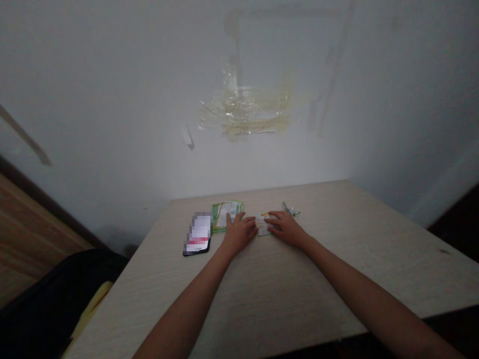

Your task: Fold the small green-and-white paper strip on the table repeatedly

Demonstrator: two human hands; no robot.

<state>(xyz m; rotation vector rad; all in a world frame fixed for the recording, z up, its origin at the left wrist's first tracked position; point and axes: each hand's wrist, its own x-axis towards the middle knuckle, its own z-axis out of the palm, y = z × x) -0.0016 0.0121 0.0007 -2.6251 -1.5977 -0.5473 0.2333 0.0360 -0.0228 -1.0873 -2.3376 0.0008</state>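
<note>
A small, flat printed card or packet [263,227], pale with a yellow strip along its top, lies between my two hands on the table. My left hand [238,233] has its thumb and index finger at the left edge, while its other fingers spread toward a stack of green-and-white printed packets [220,213]. My right hand [287,230] grips the right side, with fingertips over its face and the thumb lower down. The print is too small to read. Just beyond my right hand sits a crumpled green-and-white scrap [291,208].
A phone [198,237] with a lit, pixelated screen lies left of the green stack. The pale wooden table [284,289] meets a grey wall [130,99] bearing peeling clear tape [247,112]. Dark and yellow cloth [90,304] is down at the left.
</note>
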